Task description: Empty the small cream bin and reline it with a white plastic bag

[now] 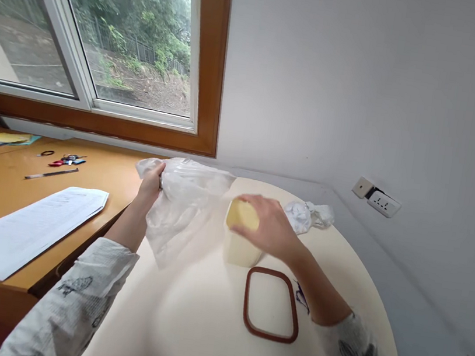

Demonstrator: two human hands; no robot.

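A crumpled clear plastic bag (191, 189) hangs from my left hand (151, 182), whose fingers are closed on its upper left part. To the right, a pale yellow, open-topped container (238, 253) stands upright on the round cream table (181, 323). My right hand (268, 225), slightly blurred, spans the container's mouth, thumb on the near side and fingers on the far side, gripping it at the rim. In front of the container lies a clear lid with a brown rim (248, 303). Behind my right wrist sits a small knotted plastic bag (303, 216) with white contents.
A wooden desk (117, 184) adjoins on the left, holding paper sheets (31, 231), a pen (50, 173), keys (67, 160) and coloured papers (0, 137). A small dark item (302, 298) lies partly under my right forearm. Behind are a window and a wall with a socket (384, 204).
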